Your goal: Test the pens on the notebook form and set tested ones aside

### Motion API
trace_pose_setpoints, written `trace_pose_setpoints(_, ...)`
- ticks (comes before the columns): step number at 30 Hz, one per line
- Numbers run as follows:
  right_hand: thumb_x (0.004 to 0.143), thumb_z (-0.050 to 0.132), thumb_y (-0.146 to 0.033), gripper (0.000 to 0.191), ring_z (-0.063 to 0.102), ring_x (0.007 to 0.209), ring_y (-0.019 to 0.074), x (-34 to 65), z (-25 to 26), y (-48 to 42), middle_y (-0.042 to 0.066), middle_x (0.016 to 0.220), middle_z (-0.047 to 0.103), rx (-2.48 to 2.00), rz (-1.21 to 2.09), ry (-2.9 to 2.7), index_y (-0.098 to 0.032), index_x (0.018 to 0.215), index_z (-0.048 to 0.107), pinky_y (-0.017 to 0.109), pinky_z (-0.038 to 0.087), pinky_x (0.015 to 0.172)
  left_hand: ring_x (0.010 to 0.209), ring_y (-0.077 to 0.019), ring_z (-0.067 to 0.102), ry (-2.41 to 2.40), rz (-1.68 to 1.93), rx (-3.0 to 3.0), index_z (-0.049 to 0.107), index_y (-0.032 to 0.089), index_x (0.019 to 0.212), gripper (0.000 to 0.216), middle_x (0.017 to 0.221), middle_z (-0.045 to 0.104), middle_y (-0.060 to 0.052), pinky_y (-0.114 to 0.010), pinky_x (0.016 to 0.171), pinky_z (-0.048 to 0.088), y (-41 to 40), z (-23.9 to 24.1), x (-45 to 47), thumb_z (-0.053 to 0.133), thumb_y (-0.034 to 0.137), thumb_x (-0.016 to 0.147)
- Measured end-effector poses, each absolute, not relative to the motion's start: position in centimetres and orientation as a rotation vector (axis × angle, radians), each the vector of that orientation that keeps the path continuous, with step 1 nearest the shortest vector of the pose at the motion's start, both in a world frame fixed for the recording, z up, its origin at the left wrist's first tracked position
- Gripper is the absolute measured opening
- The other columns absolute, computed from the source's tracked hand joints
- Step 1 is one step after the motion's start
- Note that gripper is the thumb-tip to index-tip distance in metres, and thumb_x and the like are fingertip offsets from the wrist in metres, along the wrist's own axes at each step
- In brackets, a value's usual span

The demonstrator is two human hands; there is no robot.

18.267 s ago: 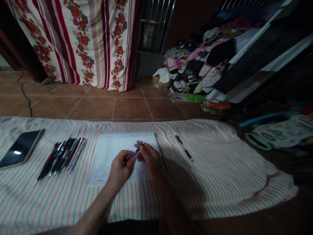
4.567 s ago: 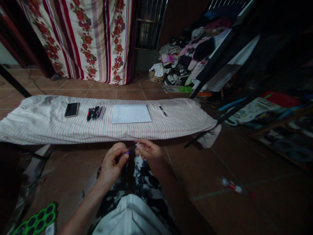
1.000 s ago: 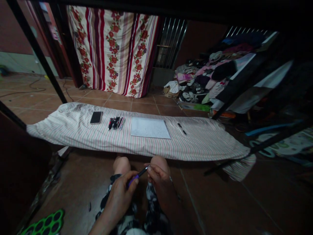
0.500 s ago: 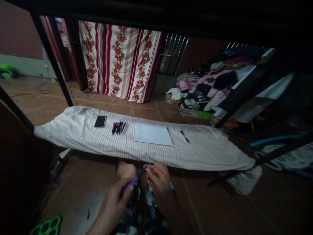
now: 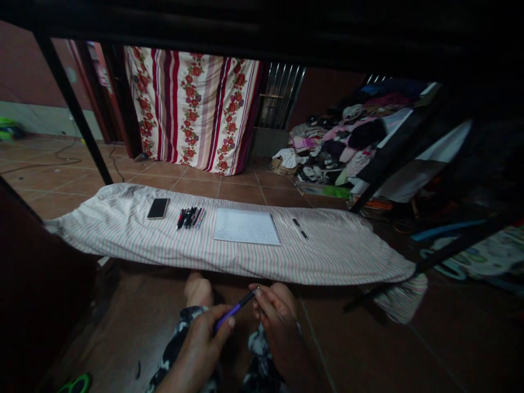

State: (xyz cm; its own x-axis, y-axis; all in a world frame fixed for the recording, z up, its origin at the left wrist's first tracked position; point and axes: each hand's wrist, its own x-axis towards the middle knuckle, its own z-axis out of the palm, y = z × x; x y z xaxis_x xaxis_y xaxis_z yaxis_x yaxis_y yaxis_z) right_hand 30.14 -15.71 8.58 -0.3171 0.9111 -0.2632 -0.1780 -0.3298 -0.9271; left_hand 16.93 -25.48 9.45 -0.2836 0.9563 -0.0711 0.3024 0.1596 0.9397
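My left hand [image 5: 204, 333] is closed around the purple barrel of a pen [image 5: 230, 316], which points up and to the right. The pen has a dark front part with a small shiny tip. At that tip, the fingers of my right hand [image 5: 272, 308] are pinched together and appear to grip it; whatever else may lie between them is too small to make out. Both hands are above my knees, in front of a cloth-covered surface [image 5: 241, 265]. Lying on the striped cloth are a spiral notebook [image 5: 247, 226], a single black pen [image 5: 301, 230] and a cluster of several pens [image 5: 189, 218].
A phone [image 5: 158, 208] lies left of the pens. Dark metal bars [image 5: 73, 109] frame the surface on both sides and overhead. Beyond are a flowered curtain [image 5: 192, 109] and a heap of clothes [image 5: 339, 142]. A green-edged object [image 5: 82, 383] and a small dark piece [image 5: 138, 370] are on the floor.
Both hands, with the purple pen, now appear slightly further right and lower. The surface and its things have shifted left in view as the camera turned. The grip looks much the same.
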Motion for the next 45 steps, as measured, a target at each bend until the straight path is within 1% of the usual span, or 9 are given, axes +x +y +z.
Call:
trace_pose_setpoints(5,0.052,0.077,-0.048,0.039,0.045,0.046,0.0088,30.4,8.4,-15.1,-0.001,0.053,0.054,-1.076,1.85,-1.022,-0.019,0.077,0.07,0.022,0.035,0.045,0.077,-0.0184,0.061,1.72,1.104,1.238,0.067,0.019,0.098,0.035,0.081,0.068,-0.003,-0.025,0.069,0.044,-25.1,9.2,17.4,0.043,0.041,0.085)
trace_pose_setpoints(12,0.054,0.076,-0.05,0.042,0.045,0.048,0.0096,30.7,8.4,-14.2,-0.001,0.054,0.053,-1.086,1.801,-1.003,-0.018,0.08,0.07,0.022,0.034,0.044,0.072,-0.0171,0.059,1.714,1.066,1.275,0.065,0.017,0.096,0.035,0.075,0.066,-0.003,-0.025,0.065,0.043,-23.8,9.9,17.8,0.039,0.039,0.087)
trace_pose_setpoints(15,0.046,0.078,-0.052,0.046,0.043,0.046,0.0105,31.2,8.4,-13.2,-0.001,0.05,0.051,-1.144,1.745,-1.0,-0.017,0.075,0.071,0.024,0.034,0.043,0.068,-0.0165,0.059,1.712,1.035,1.307,0.065,0.016,0.095,0.036,0.073,0.066,-0.003,-0.024,0.061,0.043,-22.9,10.6,18.2,0.038,0.037,0.088)
trace_pose_setpoints(17,0.05,0.076,-0.05,0.041,0.044,0.047,0.0105,31.6,8.8,-12.6,-0.001,0.051,0.052,-1.16,1.682,-1.02,-0.018,0.075,0.072,0.023,0.035,0.044,0.069,-0.0166,0.06,1.739,1.034,1.36,0.066,0.016,0.096,0.035,0.075,0.067,-0.004,-0.024,0.061,0.044,-22.1,10.9,18.5,0.037,0.036,0.089)
trace_pose_setpoints(22,0.061,0.069,-0.04,0.024,0.05,0.052,0.0134,31.4,9.7,-10.9,0.001,0.059,0.057,-1.175,1.646,-1.101,-0.02,0.075,0.072,0.025,0.041,0.049,0.086,-0.0179,0.064,1.969,1.056,1.675,0.064,0.019,0.104,0.034,0.094,0.069,-0.006,-0.028,0.077,0.049,-20.1,10.3,18.8,0.033,0.025,0.09)
trace_pose_setpoints(27,0.065,0.065,-0.044,0.029,0.048,0.047,0.0126,30.2,8.1,-8.7,0.0,0.054,0.054,-1.173,1.607,-1.062,-0.02,0.08,0.071,0.025,0.038,0.045,0.071,-0.0191,0.066,2.225,0.986,1.977,0.062,0.016,0.103,0.034,0.082,0.069,-0.008,-0.028,0.063,0.052,-18.1,9.1,18.5,0.031,0.022,0.09)
trace_pose_setpoints(31,0.073,0.058,-0.046,0.032,0.054,0.055,0.0159,30.0,7.7,-7.6,0.002,0.06,0.059,-1.118,1.534,-1.218,-0.019,0.086,0.07,0.027,0.042,0.05,0.074,-0.0166,0.066,2.174,1.05,1.985,0.061,0.02,0.101,0.03,0.084,0.069,-0.004,-0.025,0.062,0.052,-16.7,9.1,18.1,0.032,0.021,0.091)
trace_pose_setpoints(37,0.066,0.067,-0.046,0.029,0.053,0.056,0.0162,29.6,7.6,-5.5,0.002,0.063,0.06,-1.15,1.638,-1.117,-0.021,0.08,0.071,0.027,0.042,0.049,0.068,-0.0167,0.066,2.256,0.832,1.96,0.062,0.021,0.095,0.028,0.079,0.069,-0.002,-0.025,0.057,0.05,-14.5,9.1,17.4,0.034,0.018,0.089)
trace_pose_setpoints(45,0.066,0.066,-0.049,0.036,0.049,0.058,0.0136,28.0,8.1,-1.9,0.001,0.063,0.057,-1.201,1.612,-1.136,-0.018,0.082,0.071,0.025,0.04,0.052,0.059,-0.0153,0.063,2.389,0.749,2.071,0.06,0.015,0.098,0.027,0.071,0.066,-0.002,-0.023,0.05,0.048,-11.0,8.1,16.9,0.04,0.006,0.082)
